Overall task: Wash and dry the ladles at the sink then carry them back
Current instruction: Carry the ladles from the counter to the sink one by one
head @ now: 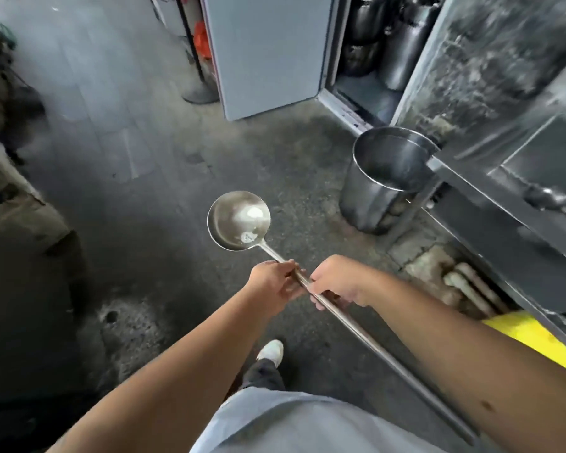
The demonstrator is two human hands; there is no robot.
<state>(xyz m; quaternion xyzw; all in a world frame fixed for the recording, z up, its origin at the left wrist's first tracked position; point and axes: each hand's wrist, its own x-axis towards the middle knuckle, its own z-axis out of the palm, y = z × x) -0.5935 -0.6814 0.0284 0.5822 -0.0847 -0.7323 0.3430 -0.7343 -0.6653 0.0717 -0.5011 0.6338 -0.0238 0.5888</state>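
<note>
**Long ladle in transit, tight aisle, grimy floor**

Head view: both hands clenched on the ladle (239,220) shaft. Left hand (275,282) sits nearer the bowl, right hand (340,284) just behind; handle runs back past the right arm. Bowl up, held over the floor (164,191), w/ a bright patch inside, maybe water. No sink in sight. Risks: bowl or handle could clip the steel pot (386,178) or counter (504,204) at right; floor looks stained, possibly slick, so a slip is possible.
</note>
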